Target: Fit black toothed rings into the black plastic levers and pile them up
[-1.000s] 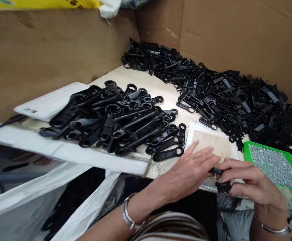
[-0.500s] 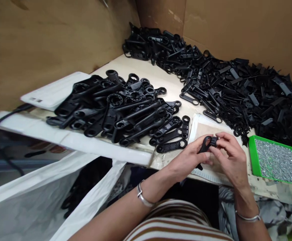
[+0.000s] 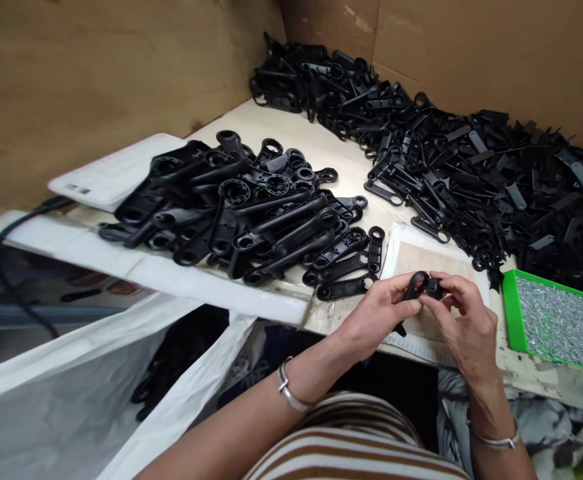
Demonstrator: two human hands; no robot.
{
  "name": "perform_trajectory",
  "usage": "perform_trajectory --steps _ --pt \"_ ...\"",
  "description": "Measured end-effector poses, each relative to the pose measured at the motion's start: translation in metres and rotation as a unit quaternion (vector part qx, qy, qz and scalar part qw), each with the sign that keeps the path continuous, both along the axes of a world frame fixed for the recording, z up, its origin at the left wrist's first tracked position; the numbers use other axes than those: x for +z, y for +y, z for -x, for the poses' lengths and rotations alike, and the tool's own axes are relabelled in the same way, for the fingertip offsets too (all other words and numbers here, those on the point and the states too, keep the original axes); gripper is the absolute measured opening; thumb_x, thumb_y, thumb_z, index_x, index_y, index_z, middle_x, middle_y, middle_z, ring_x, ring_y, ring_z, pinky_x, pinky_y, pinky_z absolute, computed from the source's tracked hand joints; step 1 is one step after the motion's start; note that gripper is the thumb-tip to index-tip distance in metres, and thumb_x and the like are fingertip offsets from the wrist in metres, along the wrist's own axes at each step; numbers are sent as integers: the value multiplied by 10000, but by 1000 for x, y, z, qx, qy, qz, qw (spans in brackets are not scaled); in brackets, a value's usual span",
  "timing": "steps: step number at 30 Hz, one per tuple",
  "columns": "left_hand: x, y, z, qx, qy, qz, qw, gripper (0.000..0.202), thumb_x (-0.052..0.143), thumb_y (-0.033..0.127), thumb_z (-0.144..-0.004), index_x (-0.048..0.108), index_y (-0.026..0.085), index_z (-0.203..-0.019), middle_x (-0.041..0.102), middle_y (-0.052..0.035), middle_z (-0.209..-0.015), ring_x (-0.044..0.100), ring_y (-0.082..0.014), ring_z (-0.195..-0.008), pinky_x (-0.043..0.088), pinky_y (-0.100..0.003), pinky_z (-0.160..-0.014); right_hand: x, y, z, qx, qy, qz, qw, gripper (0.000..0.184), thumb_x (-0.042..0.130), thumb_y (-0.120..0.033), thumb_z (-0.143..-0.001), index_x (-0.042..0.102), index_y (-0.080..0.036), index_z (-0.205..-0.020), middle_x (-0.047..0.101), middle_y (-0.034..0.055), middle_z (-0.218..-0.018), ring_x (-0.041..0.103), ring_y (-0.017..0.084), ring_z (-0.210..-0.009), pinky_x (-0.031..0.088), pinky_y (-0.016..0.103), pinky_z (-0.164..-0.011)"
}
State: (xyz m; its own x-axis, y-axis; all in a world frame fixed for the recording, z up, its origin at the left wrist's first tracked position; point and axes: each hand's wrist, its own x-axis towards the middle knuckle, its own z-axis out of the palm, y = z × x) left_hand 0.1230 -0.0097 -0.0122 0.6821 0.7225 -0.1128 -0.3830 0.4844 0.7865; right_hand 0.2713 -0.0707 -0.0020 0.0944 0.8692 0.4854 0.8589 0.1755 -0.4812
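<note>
My left hand point(image 3: 377, 308) is closed round a black plastic handle with a ring-shaped end point(image 3: 413, 287); its lower end pokes out below my fingers. In the fingertips of my right hand point(image 3: 471, 327) sits a small black ribbed knob-like piece point(image 3: 434, 288), right beside the ring. Whether the two parts touch is hard to make out. Both hands are over a pale sheet point(image 3: 406, 250) at the table's front edge. Left of them lies a heap of similar black ring-ended handles point(image 3: 276, 227).
A green tray point(image 3: 514, 313) of small silvery metal pieces point(image 3: 561, 320) stands at the right. Behind is a large pile of black plastic parts point(image 3: 471, 167) against cardboard walls. A white flat device point(image 3: 116, 170) with a black cable point(image 3: 1, 253) lies left. A white bag point(image 3: 171, 373) hangs below the table edge.
The ribbed piece in my right fingers has turned and moved slightly right of the ring. My left hand keeps its hold on the handle. The view has shifted a little.
</note>
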Motion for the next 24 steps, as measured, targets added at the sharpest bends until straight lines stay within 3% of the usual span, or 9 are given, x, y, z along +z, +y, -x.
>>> perform_trajectory --steps 4,7,10,14,18,24 --pt "-3 -1 -3 28 -11 15 999 390 695 101 -707 720 165 -1091 725 -60 -1063 618 -214 -1070 424 -335 -993 1 -2 0 19 20 27 999 278 596 -226 -910 646 -261 -1181 688 73 -1185 680 206 -998 599 355 -830" --pt "-5 -2 -4 25 -11 30 999 398 692 113 -723 707 167 -1117 721 -67 -1074 617 -213 -1086 429 -338 -991 4 -4 1 12 106 52 993 289 622 -244 -891 666 -272 -1175 628 79 -1275 687 195 -970 625 341 -800" --pt "-5 -2 -3 21 1 25 999 382 664 96 -733 708 169 -1106 721 -58 -1075 616 -206 -1088 430 -319 -977 7 -6 5 -1 152 48 987 278 634 -234 -881 682 -285 -1150 639 62 -1204 687 170 -912 634 299 -744" --pt "-4 -2 -2 4 -2 24 1000 388 635 79 -739 701 164 -1112 723 -56 -1087 627 -204 -1074 426 -314 -980 4 -4 8 1 97 13 995 257 644 -208 -877 700 -276 -1119 682 58 -1069 685 174 -892 624 301 -760" --pt "-2 -3 -2 -7 -18 24 1000 408 636 87 -755 678 157 -1155 706 -72 -1152 619 -213 -1106 411 -325 -1027 -6 1 6 12 17 -22 1000 300 620 -181 -892 683 -274 -1170 697 65 -1067 679 201 -966 594 357 -866" --pt "-7 -9 1 -5 21 -45 999 437 586 115 -809 624 171 -1241 677 -75 -1196 596 -215 -1136 421 -328 -1038 -5 1 4 33 -21 -2 999 323 584 -183 -915 666 -244 -1221 683 92 -1050 670 201 -948 581 337 -832"
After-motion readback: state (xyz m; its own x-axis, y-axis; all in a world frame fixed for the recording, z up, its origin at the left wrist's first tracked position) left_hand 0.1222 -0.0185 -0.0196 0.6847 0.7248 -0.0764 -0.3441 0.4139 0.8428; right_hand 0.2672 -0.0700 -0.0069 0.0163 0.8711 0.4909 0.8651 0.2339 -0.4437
